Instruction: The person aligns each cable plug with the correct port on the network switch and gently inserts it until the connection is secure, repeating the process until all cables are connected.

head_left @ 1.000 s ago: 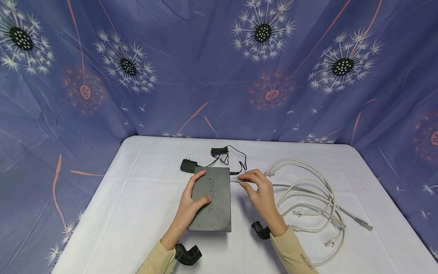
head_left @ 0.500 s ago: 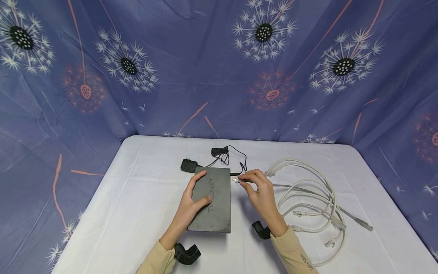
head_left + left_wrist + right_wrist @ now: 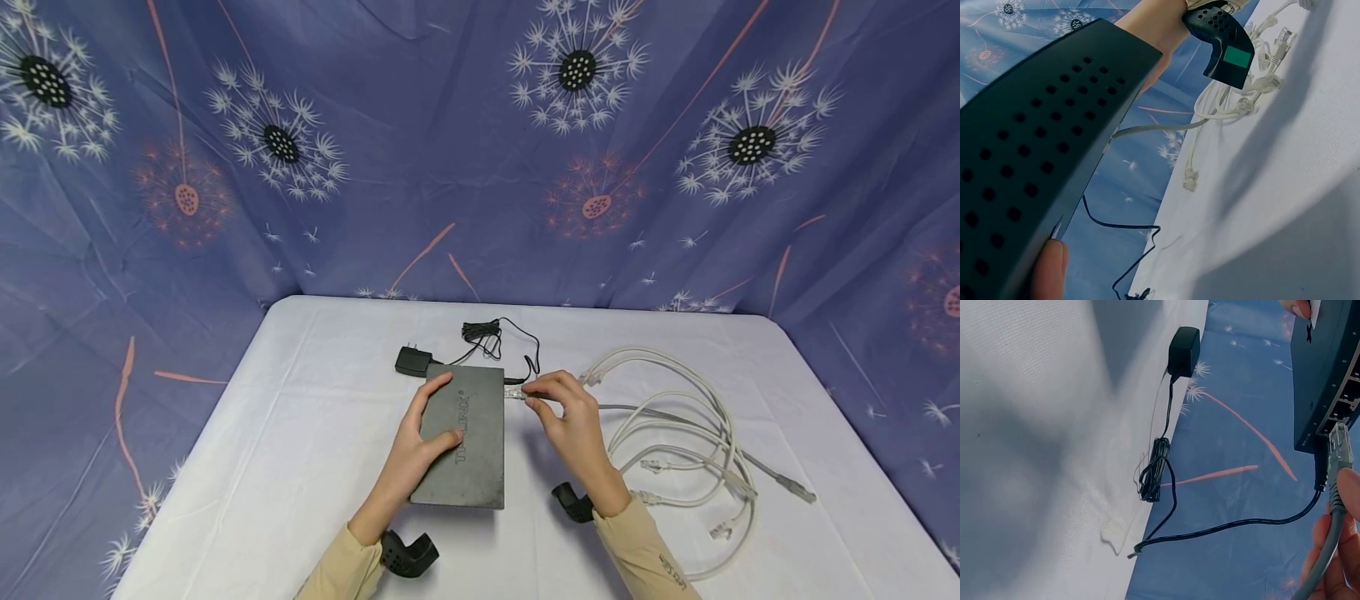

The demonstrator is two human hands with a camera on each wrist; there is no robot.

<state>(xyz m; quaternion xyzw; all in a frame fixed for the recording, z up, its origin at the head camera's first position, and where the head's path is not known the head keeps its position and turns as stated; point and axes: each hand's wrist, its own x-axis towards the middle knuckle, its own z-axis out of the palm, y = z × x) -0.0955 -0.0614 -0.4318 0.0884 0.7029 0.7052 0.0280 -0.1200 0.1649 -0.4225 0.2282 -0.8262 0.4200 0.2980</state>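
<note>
My left hand [image 3: 408, 454] grips a dark TP-LINK network switch [image 3: 483, 467] from its left side, thumb across the top, and holds it above the table. With thumb and fingertips, my right hand [image 3: 576, 433] pinches the clear-ended plug [image 3: 1339, 447] of a grey network cable [image 3: 1325, 556]. In the right wrist view the plug's tip is at a port near the switch's corner; how deep it sits I cannot tell. Beside it a black power plug [image 3: 1320, 464] is in the switch. The left wrist view shows the switch's perforated underside and one fingertip [image 3: 1050, 269].
A black power adapter [image 3: 413, 362] and its bundled cord [image 3: 481, 332] lie behind the switch on the white-covered table [image 3: 300, 467]. Several coiled pale network cables [image 3: 726, 425] lie to the right. Black wrist mounts [image 3: 409, 555] sit at both wrists. A patterned blue curtain [image 3: 420, 167] hangs behind.
The switch has shifted very slightly. Both hands keep their holds, and the plug stays at the port.
</note>
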